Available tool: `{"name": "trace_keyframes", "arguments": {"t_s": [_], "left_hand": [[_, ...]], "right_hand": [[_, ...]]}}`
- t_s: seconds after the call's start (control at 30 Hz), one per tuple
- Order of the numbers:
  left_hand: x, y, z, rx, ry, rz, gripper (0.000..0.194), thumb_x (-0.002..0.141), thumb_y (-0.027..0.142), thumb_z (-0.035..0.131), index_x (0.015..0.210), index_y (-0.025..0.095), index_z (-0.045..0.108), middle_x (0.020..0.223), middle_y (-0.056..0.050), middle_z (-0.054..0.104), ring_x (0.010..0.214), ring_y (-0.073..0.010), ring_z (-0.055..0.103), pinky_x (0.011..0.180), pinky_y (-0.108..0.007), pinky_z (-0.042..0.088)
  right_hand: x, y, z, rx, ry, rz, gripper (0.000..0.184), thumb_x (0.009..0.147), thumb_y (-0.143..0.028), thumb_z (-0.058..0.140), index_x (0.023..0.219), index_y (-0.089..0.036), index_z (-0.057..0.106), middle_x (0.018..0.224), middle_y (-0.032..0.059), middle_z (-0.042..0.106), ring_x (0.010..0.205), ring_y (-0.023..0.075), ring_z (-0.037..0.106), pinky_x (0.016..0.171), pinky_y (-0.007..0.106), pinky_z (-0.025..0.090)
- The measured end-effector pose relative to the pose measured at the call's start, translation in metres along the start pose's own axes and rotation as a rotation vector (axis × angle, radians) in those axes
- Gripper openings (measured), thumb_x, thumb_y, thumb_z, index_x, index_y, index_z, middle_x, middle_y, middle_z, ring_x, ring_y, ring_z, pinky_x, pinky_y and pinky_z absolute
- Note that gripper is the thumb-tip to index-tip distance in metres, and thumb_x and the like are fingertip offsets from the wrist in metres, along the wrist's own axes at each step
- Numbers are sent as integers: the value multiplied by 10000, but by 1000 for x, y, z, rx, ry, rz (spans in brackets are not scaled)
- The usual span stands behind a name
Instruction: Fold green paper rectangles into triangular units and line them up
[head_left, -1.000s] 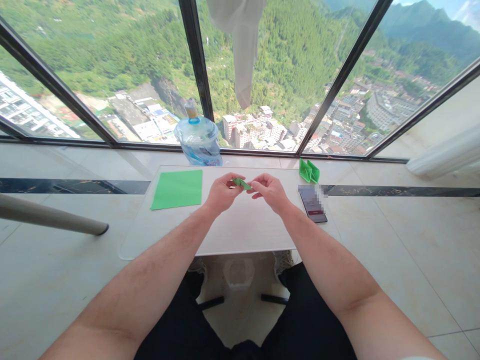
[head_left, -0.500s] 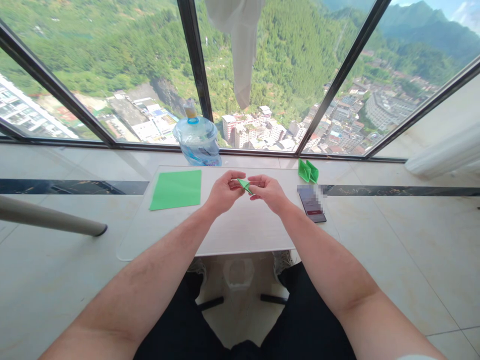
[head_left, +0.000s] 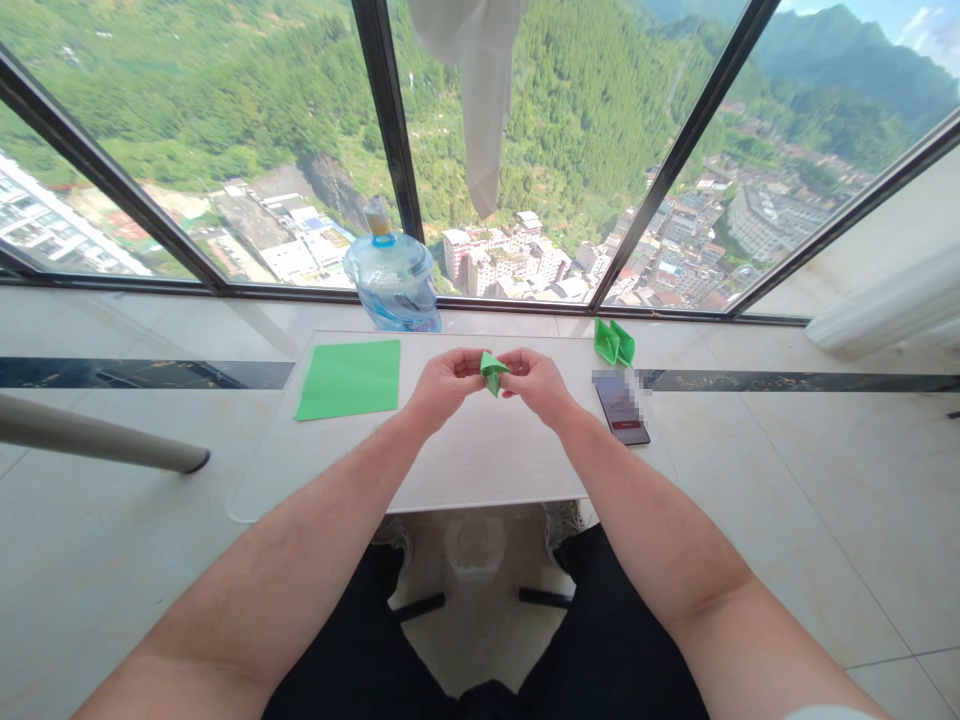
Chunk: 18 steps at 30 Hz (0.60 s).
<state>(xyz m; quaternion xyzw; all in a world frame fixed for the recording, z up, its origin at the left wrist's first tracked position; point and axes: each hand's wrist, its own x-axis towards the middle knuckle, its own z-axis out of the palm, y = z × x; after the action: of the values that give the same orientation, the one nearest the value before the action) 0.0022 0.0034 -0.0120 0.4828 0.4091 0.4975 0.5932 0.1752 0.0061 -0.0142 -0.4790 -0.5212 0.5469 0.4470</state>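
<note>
A small folded green paper piece (head_left: 493, 372) is held above the far middle of the white table (head_left: 480, 460), with its flaps standing apart. My left hand (head_left: 448, 385) pinches its left side, thumb toward me. On the other side my right hand (head_left: 536, 382) grips it between thumb and fingers. Some fingertips are hidden behind the paper. To the left lies a flat green paper sheet (head_left: 351, 378). A finished-looking green folded paper shape (head_left: 613, 342) stands at the table's far right corner.
Near the table's right edge lies a phone (head_left: 624, 408), its screen partly blurred. A large clear blue water jug (head_left: 394, 280) stands behind the table by the window. At the left, a grey pole (head_left: 105, 432) reaches in over the tiled floor.
The folded paper has turned and opened out, from a narrow slanted shape to one with spread flaps. Both hands stay in nearly the same place, still holding it.
</note>
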Motion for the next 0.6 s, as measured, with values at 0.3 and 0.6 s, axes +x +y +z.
{"name": "trace_keyframes", "arguments": {"t_s": [0.3, 0.6], "left_hand": [[-3, -2, 6, 174, 24, 5, 216, 747, 324, 678, 858, 172, 786, 771, -14, 715, 759, -173, 650, 779, -319, 568], [-2, -5, 8, 142, 101, -25, 207, 716, 345, 717, 801, 163, 770, 721, -6, 693, 718, -155, 639, 751, -305, 569]], "right_hand": [[1, 5, 2, -60, 12, -15, 238, 618, -259, 781, 810, -176, 669, 680, -24, 672, 634, 124, 618, 575, 256, 540], [-2, 0, 6, -103, 44, 26, 186, 652, -296, 761, 762, -190, 654, 631, -30, 647, 550, 111, 588, 545, 255, 521]]}}
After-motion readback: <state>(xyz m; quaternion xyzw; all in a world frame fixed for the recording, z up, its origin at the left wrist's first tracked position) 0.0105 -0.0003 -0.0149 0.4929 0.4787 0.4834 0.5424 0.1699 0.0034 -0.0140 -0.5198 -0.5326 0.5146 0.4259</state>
